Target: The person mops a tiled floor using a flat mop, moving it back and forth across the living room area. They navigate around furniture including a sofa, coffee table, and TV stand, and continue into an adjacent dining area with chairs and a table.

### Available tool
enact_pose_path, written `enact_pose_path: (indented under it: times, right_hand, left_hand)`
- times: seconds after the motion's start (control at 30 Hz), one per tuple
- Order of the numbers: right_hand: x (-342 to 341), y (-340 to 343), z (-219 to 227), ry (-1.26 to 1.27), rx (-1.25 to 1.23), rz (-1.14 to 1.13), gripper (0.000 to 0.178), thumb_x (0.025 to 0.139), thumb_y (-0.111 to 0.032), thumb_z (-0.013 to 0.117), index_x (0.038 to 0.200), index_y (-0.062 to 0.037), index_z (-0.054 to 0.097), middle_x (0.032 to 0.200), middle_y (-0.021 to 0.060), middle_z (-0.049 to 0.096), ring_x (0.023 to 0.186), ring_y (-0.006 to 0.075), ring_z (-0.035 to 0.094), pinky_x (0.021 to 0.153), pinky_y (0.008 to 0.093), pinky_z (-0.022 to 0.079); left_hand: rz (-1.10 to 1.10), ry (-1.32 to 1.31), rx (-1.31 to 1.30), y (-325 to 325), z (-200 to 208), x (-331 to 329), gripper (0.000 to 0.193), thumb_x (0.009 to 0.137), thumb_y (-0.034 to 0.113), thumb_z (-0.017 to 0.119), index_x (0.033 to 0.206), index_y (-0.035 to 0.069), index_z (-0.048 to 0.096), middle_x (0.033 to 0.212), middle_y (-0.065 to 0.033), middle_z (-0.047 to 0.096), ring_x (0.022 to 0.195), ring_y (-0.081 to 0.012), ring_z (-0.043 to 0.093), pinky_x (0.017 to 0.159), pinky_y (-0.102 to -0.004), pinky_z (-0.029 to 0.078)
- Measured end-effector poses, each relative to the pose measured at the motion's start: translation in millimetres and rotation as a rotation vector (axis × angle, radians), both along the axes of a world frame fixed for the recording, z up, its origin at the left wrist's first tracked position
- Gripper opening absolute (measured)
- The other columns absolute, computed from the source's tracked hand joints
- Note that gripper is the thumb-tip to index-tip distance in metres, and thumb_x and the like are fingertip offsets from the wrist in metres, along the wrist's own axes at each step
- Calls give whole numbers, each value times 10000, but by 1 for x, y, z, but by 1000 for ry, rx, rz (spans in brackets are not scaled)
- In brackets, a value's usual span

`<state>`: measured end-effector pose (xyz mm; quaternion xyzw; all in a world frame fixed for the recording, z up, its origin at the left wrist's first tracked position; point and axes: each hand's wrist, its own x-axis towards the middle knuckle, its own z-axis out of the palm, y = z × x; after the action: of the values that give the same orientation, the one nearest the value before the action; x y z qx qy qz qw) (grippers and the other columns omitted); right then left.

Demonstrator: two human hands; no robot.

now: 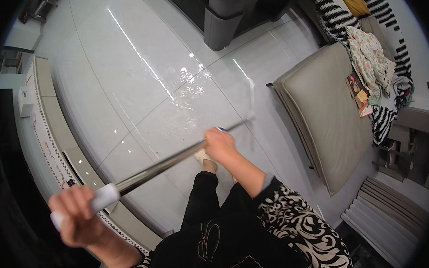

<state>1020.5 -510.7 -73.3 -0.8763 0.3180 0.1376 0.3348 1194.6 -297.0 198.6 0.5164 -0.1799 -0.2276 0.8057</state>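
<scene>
While a metal pole is slanting above the glossy tiled floor, both hands are holding it. At the pole's near end, the left hand is gripping a white handle sleeve, its fingers curling around it. Farther along the pole, the right hand is closing around the shaft. At the pole's far end, a narrow pale head is stretching crosswise, too blurred to tell whether it is touching the tiles. On the near side of the pole, legs in black trousers are standing, and a pale slipper is showing just beside the shaft. Beyond the pole, bright, wet-looking patches are glistening, and farther past them a dark grey furniture leg is standing. To the right of the pole, a grey upholstered seat is bearing a floral cloth and colourful printed matter; nearby, pleated curtains are hanging. To the left of the pole, a long low cabinet with beige fronts is running lengthwise.
</scene>
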Motion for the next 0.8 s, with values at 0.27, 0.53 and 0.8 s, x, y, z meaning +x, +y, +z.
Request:
enact_pose_path:
  times: [0.27, 0.53, 0.8]
  right_hand:
    - [-178, -54, -105, 304, -217, -271, 126, 768, -169, 628, 864, -89, 612, 982, 103, 591, 922, 340, 579, 763, 453, 491]
    - [-207, -97, -223, 56, -448, -409, 90, 778, -152, 606, 839, -86, 615, 952, 82, 587, 886, 338, 556, 756, 446, 473]
    - [-207, -45, -220, 26, -364, -84, 59, 740, -85, 564, 781, -107, 601, 860, 78, 594, 822, 338, 575, 677, 437, 462]
  left_hand:
    - [-263, 281, -59, -65, -180, -105, 222, 774, 115, 654, 658, 122, 464, 610, -14, 458, 629, -184, 471, 930, -465, 392]
    - [-229, 444, 249, -50, -280, -165, 256, 846, 314, 672, 835, 126, 498, 1139, -160, 602, 1159, -292, 484, 1038, -467, 288]
    - [27, 527, 317, 55, -251, -220, 164, 897, 248, 612, 898, 127, 501, 1141, -146, 593, 1192, -303, 469, 1054, -480, 282]
